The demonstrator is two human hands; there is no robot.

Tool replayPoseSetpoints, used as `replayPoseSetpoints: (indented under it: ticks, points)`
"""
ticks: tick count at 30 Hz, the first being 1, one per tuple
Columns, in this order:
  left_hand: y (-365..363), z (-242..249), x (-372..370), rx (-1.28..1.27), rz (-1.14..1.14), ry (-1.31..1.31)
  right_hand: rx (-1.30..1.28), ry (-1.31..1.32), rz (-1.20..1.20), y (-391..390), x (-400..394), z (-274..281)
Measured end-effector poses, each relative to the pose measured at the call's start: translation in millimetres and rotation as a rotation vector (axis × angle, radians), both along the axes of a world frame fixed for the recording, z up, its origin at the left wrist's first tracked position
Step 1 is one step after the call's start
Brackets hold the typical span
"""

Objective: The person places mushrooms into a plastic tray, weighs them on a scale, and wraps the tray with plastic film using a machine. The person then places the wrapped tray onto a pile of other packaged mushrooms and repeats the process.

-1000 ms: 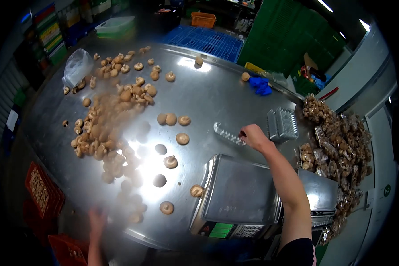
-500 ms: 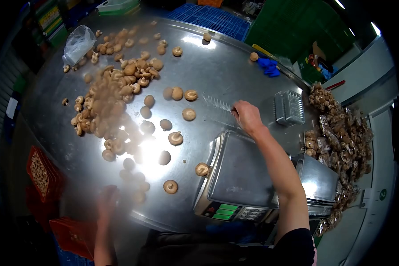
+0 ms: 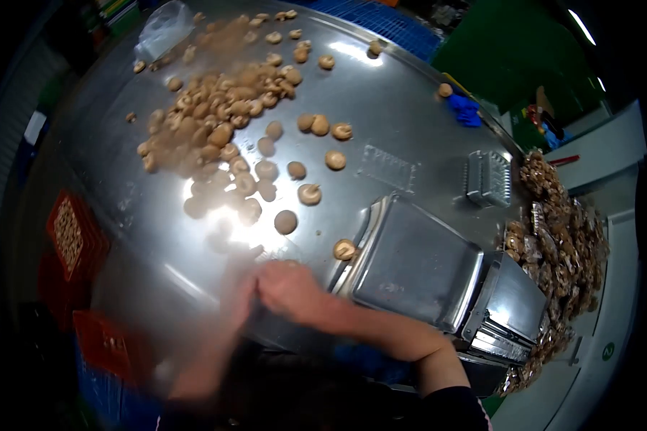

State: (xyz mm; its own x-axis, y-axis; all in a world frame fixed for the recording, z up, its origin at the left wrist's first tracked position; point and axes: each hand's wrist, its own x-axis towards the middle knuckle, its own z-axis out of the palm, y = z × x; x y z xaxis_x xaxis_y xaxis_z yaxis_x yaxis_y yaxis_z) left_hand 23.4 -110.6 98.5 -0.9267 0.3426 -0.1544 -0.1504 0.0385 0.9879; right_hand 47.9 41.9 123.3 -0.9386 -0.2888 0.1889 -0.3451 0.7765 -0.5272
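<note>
My right hand is closed at the near side of the steel table, its fingers curled in beside my left hand. A faint see-through shape shows just beyond the fingers, but I cannot tell what they hold. Blur smears my left hand, which meets the right one from the left, its fingers indistinct. Loose brown mushrooms lie beyond both hands, among them a single mushroom cap up. A heap of mushrooms spreads farther back. Right of the hands, another mushroom rests against the weighing scale.
A clear plastic tray lies beyond the scale, with stacked clear trays to its right. Packed mushrooms pile up at the far right. A plastic bag and blue gloves are farther back. Red crates stand at the left.
My right hand has left the clear tray beyond the scale and come back toward me, closed, to my left hand. My left hand has moved right and up. The view has shifted.
</note>
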Motion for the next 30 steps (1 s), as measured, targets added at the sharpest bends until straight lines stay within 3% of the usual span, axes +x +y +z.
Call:
replayPoseSetpoints:
  ticks: [1, 4, 5, 8, 11, 12, 14, 15, 18, 21, 24, 25, 28, 30]
  points:
    - [12, 25, 4, 0.253, 0.153, -0.284, 0.061, -0.028, 0.032, -16, 8, 12]
    - [-16, 8, 8, 0.194, 0.405, -0.430, -0.283, -0.271, 0.095, -8, 9, 28]
    - [-22, 10, 4, 0.116, 0.436, -0.480, -0.276, -0.186, -0.106, -3, 12, 34]
    - [-33, -9, 5, 0.103, 0.251, -0.424, -0.342, -0.202, -0.411, 0, 8, 17]
    - [-19, -24, 7, 0.189, 0.209, -0.404, -0.996, -0.865, -0.355, 1, 14, -6]
    - [-20, -24, 6, 0.202, 0.241, -0.391, -0.872, -0.749, -0.481, 6, 17, -2]
    - [-34, -31, 11, -0.299, 0.255, 0.183, -0.614, -0.511, -0.716, 21, 26, 16]
    - [-45, -30, 12, -0.457, 0.194, 0.317, -0.518, -0.473, -0.787, 25, 29, 20]
    - [-64, -38, 15, -0.873, -0.009, 0.428, -0.260, -0.477, -0.942, 25, 35, 18]
    - [-62, -69, 7, -0.924, -0.093, 0.401, -0.093, -0.652, -0.937, 15, 24, 1]
    - [-57, -76, -18, -0.894, -0.043, 0.423, -0.273, -0.426, -0.936, 11, 23, -42]
    - [-56, -80, -28, -0.867, -0.003, 0.461, -0.563, -0.519, -0.950, 9, 18, -41]
    - [-56, -93, -69, -0.828, 0.139, 0.565, -0.817, -0.431, -0.888, -4, -2, -78]
    - [-54, -96, -106, -0.740, 0.310, 0.570, -0.803, -0.396, -0.831, -13, -30, -88]
